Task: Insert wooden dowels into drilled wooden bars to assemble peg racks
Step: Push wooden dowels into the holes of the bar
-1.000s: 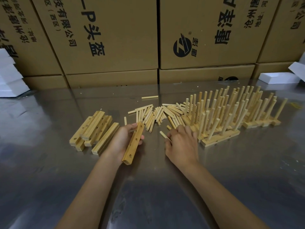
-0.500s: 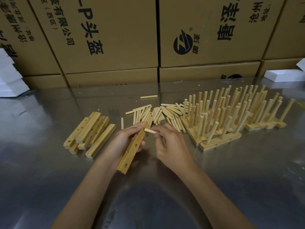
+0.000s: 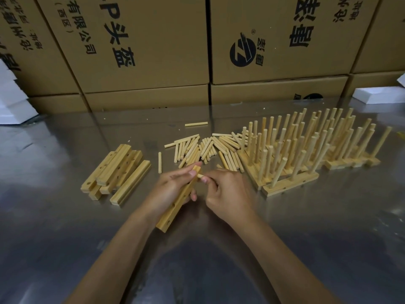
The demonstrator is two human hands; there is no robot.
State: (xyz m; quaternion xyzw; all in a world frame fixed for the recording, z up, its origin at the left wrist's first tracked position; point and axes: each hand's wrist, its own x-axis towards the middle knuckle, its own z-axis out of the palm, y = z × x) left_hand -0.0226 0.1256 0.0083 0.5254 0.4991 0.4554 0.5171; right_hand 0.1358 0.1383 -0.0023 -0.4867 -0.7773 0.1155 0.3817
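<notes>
My left hand (image 3: 173,189) grips a drilled wooden bar (image 3: 175,209) that slants from near me up toward the dowel pile. My right hand (image 3: 228,194) pinches a short dowel (image 3: 199,176) whose tip meets the bar's far end; most of the dowel is hidden by my fingers. Loose dowels (image 3: 206,148) lie in a heap just beyond my hands. A stack of empty drilled bars (image 3: 116,172) lies to the left. Finished peg racks (image 3: 306,150) with upright dowels stand to the right.
The work sits on a shiny metal table (image 3: 306,238). Cardboard boxes (image 3: 142,51) form a wall along the table's back edge. White foam pieces (image 3: 13,102) rest at the far left, and another white foam piece (image 3: 377,95) at the far right. One stray dowel (image 3: 196,124) lies behind the heap.
My right hand picked a dowel off the table and carried it left to the far end of the bar. My left hand kept hold of the bar.
</notes>
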